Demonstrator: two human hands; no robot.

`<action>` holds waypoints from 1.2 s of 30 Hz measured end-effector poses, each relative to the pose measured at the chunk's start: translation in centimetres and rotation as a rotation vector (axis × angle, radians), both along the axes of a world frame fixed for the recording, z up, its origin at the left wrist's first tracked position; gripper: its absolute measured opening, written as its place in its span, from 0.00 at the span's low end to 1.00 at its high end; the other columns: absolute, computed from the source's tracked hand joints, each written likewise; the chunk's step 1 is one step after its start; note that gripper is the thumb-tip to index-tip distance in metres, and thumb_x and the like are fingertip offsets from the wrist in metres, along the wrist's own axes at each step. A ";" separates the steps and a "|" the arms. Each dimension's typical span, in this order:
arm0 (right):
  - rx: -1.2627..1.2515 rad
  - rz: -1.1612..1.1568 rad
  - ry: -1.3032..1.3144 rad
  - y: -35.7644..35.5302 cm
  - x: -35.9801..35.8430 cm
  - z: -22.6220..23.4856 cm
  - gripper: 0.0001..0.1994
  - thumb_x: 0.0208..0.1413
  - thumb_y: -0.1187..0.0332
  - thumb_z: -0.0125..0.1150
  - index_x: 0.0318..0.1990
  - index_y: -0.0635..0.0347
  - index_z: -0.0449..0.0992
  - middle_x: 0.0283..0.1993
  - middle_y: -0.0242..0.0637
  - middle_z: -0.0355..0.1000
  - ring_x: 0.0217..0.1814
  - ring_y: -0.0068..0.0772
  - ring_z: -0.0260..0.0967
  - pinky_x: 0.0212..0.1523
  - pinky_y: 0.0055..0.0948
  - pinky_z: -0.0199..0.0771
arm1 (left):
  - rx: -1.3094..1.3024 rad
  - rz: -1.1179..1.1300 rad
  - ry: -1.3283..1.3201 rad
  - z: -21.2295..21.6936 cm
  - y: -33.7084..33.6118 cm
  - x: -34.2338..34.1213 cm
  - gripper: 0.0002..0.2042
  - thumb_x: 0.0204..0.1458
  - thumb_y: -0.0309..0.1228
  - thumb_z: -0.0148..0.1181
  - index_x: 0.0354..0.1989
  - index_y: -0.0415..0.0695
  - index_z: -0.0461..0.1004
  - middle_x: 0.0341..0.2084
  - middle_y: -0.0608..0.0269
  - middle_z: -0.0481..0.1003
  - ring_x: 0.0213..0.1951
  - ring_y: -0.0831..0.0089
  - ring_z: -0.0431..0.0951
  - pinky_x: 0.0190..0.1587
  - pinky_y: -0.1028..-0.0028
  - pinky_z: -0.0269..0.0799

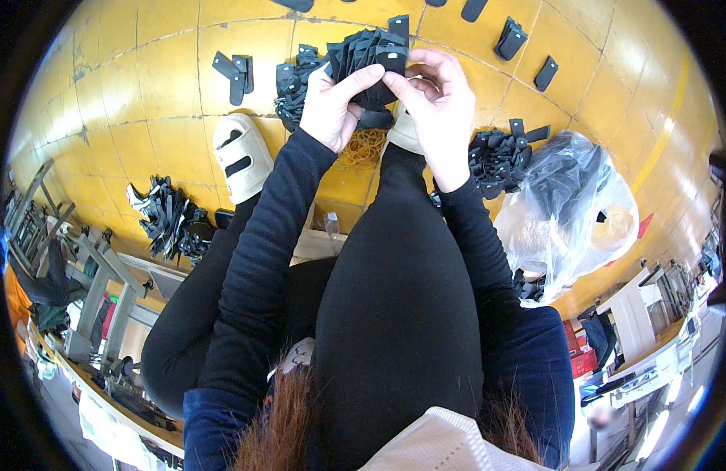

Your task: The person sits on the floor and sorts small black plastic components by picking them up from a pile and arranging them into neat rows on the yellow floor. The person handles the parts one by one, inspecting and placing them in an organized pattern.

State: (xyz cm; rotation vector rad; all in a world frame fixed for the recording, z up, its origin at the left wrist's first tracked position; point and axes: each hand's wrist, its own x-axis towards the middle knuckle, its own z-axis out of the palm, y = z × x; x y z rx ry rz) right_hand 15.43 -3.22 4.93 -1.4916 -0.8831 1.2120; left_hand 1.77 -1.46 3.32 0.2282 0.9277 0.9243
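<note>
A fanned stack of dark fabric pieces [355, 53], small and tab-shaped with little pale labels, is held above the floor in front of my knees. My left hand [331, 108] is closed around its near side, its thumb pressed on the front piece. From the other side my right hand [441, 106] pinches the edge of that front piece, thumb tip close to the left thumb and fingers curled. The left fingers are mostly hidden behind the stack. Just below and behind the hands, a tangle of yellow-orange rubber bands [363, 151] lies on the floor.
More dark pieces lie in a heap [292, 98] left of my hands and another heap [496, 161] at the right. Small bundles [510, 39] are scattered farther off. A clear plastic bag [571, 212] stands right; dark strips [168, 216] lie left. My pale sandal [241, 157] rests on yellow tiles.
</note>
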 end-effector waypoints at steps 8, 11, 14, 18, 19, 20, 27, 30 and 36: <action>-0.068 -0.163 0.253 0.3 0.9 0.1 0.13 0.49 0.79 0.62 0.43 0.63 0.69 0.34 0.30 0.70 0.35 0.16 0.66 0.39 0.14 0.67 | -0.074 0.139 0.020 -0.4 0.3 0.4 0.10 0.49 0.22 0.61 0.41 0.41 0.74 0.36 0.61 0.77 0.37 0.71 0.78 0.41 0.71 0.77; -0.056 -0.195 0.236 0.6 1.4 0.3 0.20 0.51 0.80 0.58 0.52 0.63 0.64 0.34 0.31 0.69 0.35 0.18 0.67 0.41 0.15 0.67 | -0.049 0.124 0.050 -0.4 0.4 0.2 0.11 0.49 0.22 0.60 0.41 0.40 0.73 0.37 0.59 0.77 0.39 0.71 0.78 0.42 0.71 0.77; -0.008 -0.152 0.193 0.8 2.3 -0.4 0.20 0.51 0.80 0.58 0.53 0.63 0.65 0.34 0.30 0.69 0.36 0.17 0.66 0.41 0.15 0.67 | -0.044 0.116 0.038 -0.3 0.4 -0.2 0.11 0.50 0.22 0.58 0.43 0.37 0.72 0.39 0.55 0.76 0.40 0.69 0.78 0.43 0.70 0.77; 0.094 -0.238 -0.249 1.6 8.5 -5.9 0.17 0.50 0.81 0.57 0.49 0.63 0.71 0.36 0.30 0.69 0.35 0.18 0.66 0.39 0.16 0.68 | -0.063 0.070 -0.076 1.0 1.1 0.0 0.15 0.54 0.27 0.53 0.49 0.32 0.67 0.42 0.47 0.74 0.46 0.62 0.76 0.47 0.68 0.76; 0.060 -0.278 -0.329 2.0 10.4 -6.8 0.17 0.49 0.81 0.57 0.48 0.63 0.72 0.37 0.31 0.69 0.35 0.19 0.67 0.39 0.17 0.69 | -0.079 0.031 0.003 1.1 1.2 -0.2 0.16 0.54 0.27 0.52 0.49 0.31 0.67 0.42 0.45 0.74 0.46 0.61 0.76 0.47 0.69 0.76; 0.020 -0.318 -0.410 2.4 12.2 -7.7 0.16 0.49 0.81 0.57 0.48 0.63 0.72 0.38 0.32 0.70 0.35 0.21 0.68 0.38 0.18 0.69 | -0.098 0.032 0.047 0.9 1.1 -0.4 0.16 0.53 0.27 0.54 0.48 0.31 0.68 0.41 0.47 0.74 0.44 0.63 0.77 0.46 0.71 0.76; -0.169 -0.336 -0.433 4.0 20.7 -14.3 0.20 0.45 0.79 0.61 0.49 0.65 0.72 0.38 0.38 0.71 0.37 0.26 0.70 0.40 0.24 0.71 | -0.102 0.117 0.083 0.4 0.8 -0.5 0.13 0.44 0.18 0.63 0.39 0.38 0.73 0.35 0.57 0.76 0.36 0.70 0.78 0.40 0.72 0.77; -0.118 -0.291 -0.844 4.3 20.7 -14.6 0.20 0.41 0.75 0.66 0.46 0.64 0.73 0.38 0.40 0.71 0.36 0.30 0.70 0.39 0.28 0.71 | -0.062 0.121 0.150 0.1 0.7 -0.2 0.14 0.42 0.18 0.65 0.39 0.38 0.73 0.35 0.57 0.76 0.36 0.70 0.78 0.40 0.71 0.77; 0.098 -0.090 -0.351 3.6 11.4 -10.2 0.10 0.52 0.73 0.59 0.43 0.64 0.74 0.38 0.35 0.73 0.39 0.23 0.69 0.39 0.21 0.69 | 0.008 0.134 0.292 -0.5 0.6 -0.4 0.14 0.41 0.20 0.66 0.38 0.37 0.73 0.34 0.59 0.77 0.34 0.73 0.77 0.40 0.75 0.74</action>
